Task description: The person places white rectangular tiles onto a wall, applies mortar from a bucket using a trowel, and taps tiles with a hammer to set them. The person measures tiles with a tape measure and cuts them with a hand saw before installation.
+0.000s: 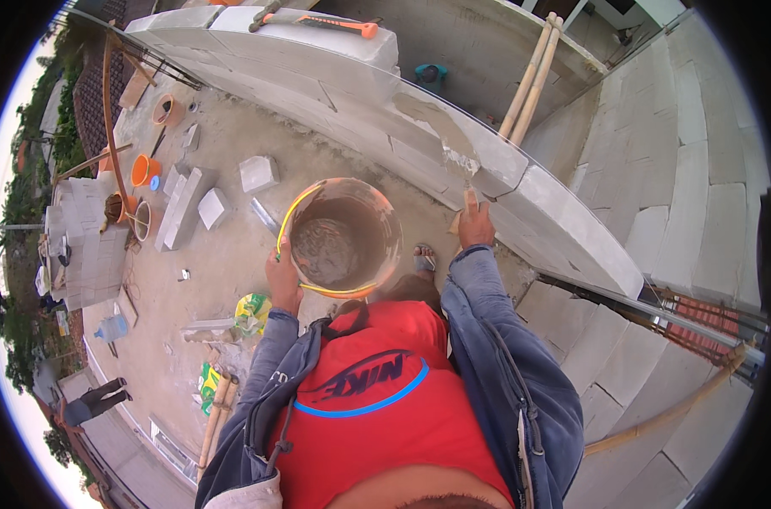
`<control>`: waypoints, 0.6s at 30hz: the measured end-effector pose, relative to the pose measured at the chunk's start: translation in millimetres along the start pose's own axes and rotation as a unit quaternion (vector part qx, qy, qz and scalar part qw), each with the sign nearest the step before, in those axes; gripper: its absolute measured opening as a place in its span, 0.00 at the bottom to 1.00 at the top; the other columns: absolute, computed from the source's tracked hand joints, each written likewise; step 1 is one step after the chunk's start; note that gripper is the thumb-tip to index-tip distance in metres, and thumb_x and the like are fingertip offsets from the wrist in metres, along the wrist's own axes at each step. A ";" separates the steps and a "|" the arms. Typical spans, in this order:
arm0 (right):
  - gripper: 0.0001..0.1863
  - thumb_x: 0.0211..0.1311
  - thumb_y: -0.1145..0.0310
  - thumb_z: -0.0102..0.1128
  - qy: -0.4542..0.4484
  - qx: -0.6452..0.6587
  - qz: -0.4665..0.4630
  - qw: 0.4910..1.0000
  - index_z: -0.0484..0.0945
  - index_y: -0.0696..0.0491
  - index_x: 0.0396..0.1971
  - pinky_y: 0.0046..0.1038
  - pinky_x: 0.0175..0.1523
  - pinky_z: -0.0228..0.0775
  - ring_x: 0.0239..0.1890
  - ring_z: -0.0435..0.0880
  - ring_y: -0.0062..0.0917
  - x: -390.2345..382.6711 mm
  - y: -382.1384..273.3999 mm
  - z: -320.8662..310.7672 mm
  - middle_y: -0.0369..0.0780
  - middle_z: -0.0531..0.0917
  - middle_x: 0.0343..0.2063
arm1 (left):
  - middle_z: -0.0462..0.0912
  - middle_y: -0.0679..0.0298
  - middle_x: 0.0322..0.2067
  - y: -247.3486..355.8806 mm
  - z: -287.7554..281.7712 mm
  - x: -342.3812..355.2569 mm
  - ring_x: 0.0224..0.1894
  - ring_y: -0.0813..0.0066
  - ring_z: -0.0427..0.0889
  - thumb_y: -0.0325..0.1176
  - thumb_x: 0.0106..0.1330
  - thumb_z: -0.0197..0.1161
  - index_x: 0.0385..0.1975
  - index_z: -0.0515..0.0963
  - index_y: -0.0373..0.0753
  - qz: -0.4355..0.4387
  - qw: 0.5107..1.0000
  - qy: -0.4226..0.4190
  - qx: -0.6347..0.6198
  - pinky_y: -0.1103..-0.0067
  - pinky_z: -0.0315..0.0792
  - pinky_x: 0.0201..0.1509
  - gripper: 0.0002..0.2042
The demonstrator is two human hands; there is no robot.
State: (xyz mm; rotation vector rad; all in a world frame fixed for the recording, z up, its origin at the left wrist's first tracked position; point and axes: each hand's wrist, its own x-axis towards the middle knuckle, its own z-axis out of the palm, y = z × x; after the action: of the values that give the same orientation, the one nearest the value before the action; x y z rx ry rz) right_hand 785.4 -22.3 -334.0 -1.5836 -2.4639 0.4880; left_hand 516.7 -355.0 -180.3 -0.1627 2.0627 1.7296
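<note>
Bucket (389, 227) stands in front of the torso, round and smeared, with wet grey mortar (326, 242) low inside; clock directions below are taken from it, 12 at the top. We cannot tell whether its base bears on anything. The left hand (283, 276) grips the rim at 8 o'clock, beside a yellow strip (300, 202) that may be the handle. At 3 o'clock the right hand (476, 222) is closed around what we take for a trowel (462, 161), its blade toward 2 o'clock, at a damp band (428, 110) on the block wall (572, 222).

We judge the load heavy and apt to slop, the walls stiff but giving a little, the smeared rim slippery. We advise a hold on opposite sides of the rim, or a hand beneath.

The wall's top edge curves from 11 to just past 3 o'clock, with a drop beyond it, where a person in teal (430, 75) is at 1 o'clock. A hammer (330, 23) lies on it at 12. A sandalled foot (424, 256) is just beside the bucket at 3. We find room for moving toward 9 o'clock, between a loose block (213, 208) and a yellow-green bag (251, 314).
</note>
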 end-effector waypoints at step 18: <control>0.30 0.67 0.64 0.58 -0.209 0.034 -0.185 0.960 0.70 0.49 0.70 0.56 0.46 0.81 0.37 0.89 0.57 -151.8 -247.6 -106.7 0.57 0.88 0.32 | 0.65 0.67 0.18 145.1 -10.4 -8.1 0.24 0.81 0.63 0.50 0.75 0.70 0.24 0.74 0.33 0.343 0.902 -0.176 0.193 0.74 0.63 0.27 0.26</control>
State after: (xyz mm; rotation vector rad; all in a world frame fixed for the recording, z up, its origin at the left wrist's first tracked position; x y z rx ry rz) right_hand 672.5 -235.4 -140.0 -1.0333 -2.9180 0.9064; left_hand 468.6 -335.9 -44.2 1.0341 2.2557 1.4752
